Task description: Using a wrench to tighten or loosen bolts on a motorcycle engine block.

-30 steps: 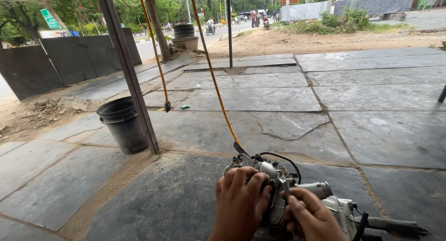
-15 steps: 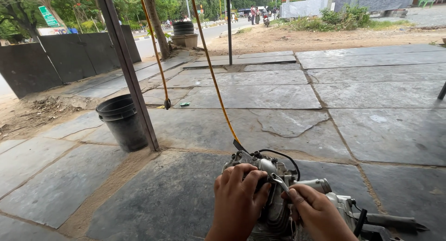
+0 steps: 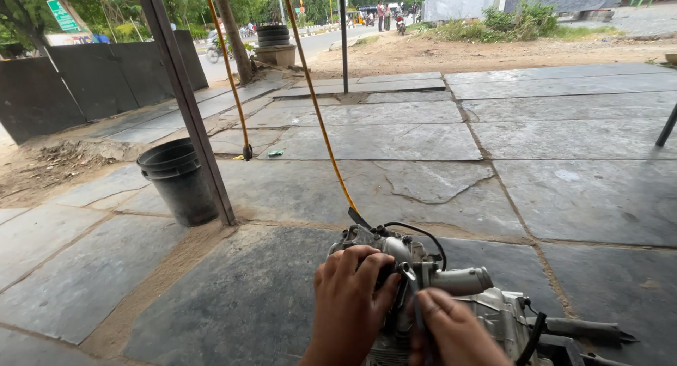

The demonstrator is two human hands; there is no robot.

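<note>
The left hand (image 3: 350, 306) grips the top of the grey metal engine block (image 3: 451, 302) on the slate floor's near edge while the right hand (image 3: 455, 331) pinches a small fitting, likely loosening it; next needs steady twisting.

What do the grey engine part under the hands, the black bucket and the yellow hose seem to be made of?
The grey engine part under the left hand and right hand looks like cast metal, probably aluminium: dull silver, rough and grimy. The black bucket by the pole seems moulded plastic, matte, with a ribbed rim. The yellow hose looks like flexible rubber or plastic, since it curves smoothly.
</note>
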